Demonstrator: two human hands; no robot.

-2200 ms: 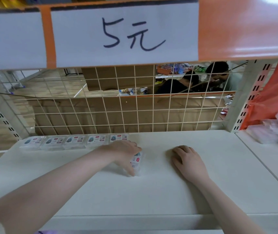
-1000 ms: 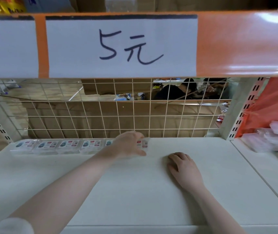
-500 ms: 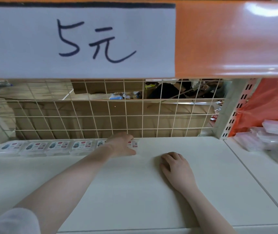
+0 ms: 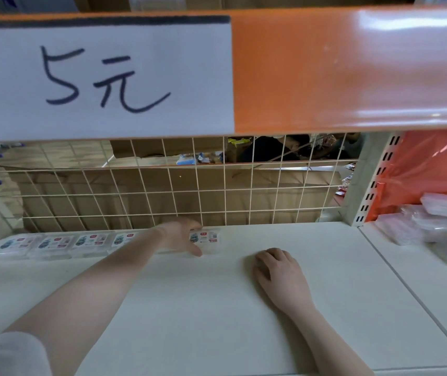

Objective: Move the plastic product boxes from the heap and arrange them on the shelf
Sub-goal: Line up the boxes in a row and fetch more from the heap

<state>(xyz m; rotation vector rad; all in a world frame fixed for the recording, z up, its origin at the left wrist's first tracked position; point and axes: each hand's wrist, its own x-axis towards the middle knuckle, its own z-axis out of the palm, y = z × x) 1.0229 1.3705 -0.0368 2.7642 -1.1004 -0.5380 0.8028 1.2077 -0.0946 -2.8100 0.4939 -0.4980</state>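
A row of clear plastic boxes (image 4: 54, 243) with printed labels lies flat along the back of the white shelf (image 4: 203, 316), against the wire grid. At the row's right end sits one more plastic box (image 4: 207, 237). My left hand (image 4: 180, 237) reaches in from the lower left and holds this box, fingers over its far edge and thumb along its near edge. My right hand (image 4: 276, 270) rests on the shelf to the right of it, fingers loosely curled, holding nothing. The heap of clear boxes (image 4: 439, 226) is on the neighbouring shelf at the far right.
A wire grid (image 4: 217, 196) closes the shelf's back. Overhead hangs an orange shelf edge with a white price sign (image 4: 95, 77). A slotted upright post (image 4: 363, 183) separates the heap's shelf, and an orange plastic bag (image 4: 434, 169) stands behind the heap. People sit beyond the grid.
My left hand carried a box from the shelf's middle back to the right end of the row and laid it flat there. My right hand stayed put.
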